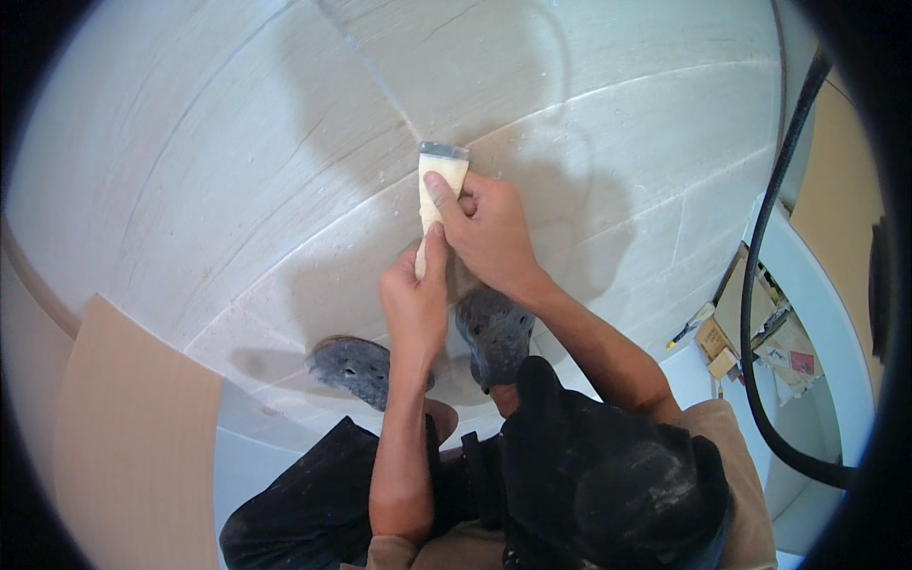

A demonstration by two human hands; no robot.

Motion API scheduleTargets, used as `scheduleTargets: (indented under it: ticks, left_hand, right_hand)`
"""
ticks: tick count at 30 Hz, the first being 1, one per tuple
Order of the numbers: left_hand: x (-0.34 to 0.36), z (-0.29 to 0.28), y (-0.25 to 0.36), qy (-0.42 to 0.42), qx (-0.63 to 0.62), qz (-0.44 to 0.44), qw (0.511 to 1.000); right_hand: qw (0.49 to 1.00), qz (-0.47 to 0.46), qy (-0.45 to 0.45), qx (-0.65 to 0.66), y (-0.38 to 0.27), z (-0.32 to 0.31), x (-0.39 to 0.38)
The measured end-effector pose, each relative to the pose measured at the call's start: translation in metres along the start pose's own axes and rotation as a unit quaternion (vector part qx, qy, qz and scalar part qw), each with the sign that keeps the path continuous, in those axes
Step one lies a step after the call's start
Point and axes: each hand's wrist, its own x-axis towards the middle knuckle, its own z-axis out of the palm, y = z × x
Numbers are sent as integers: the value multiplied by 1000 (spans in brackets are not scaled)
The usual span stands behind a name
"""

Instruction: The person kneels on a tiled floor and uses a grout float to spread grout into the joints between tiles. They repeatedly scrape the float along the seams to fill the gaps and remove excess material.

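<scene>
A scraper with a cream-coloured handle (443,182) and a short, wide metal blade (445,150) is in both my hands, its blade pointing away from me. My left hand (412,302) is closed round the lower end of the handle, thumb along it. Higher up, my right hand (496,233) grips the same handle, with its thumb pressed on the face below the blade. Beneath is a pale tiled floor (285,256) with light joint lines, one of them running close to the blade. Whether the blade touches the tiles, I cannot tell.
My feet in dark, holed clogs (496,328) are on the tiles just below my hands. A light wood-coloured panel (138,427) stands at the left. On the right hangs a thick black cable (755,256), in front of a cluttered spot with a small brown box (712,338).
</scene>
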Motion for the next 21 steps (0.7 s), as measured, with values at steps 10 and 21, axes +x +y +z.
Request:
scheduleTargets:
  ticks: [10,21]
  left_hand:
    - [15,-10,48,9,146,22,989]
    - [17,-7,56,-167,-121,-66,976]
  right_hand:
    - [1000,8,-3,-14,-10,2,16]
    - [998,47,-1,35,-31,-15,26]
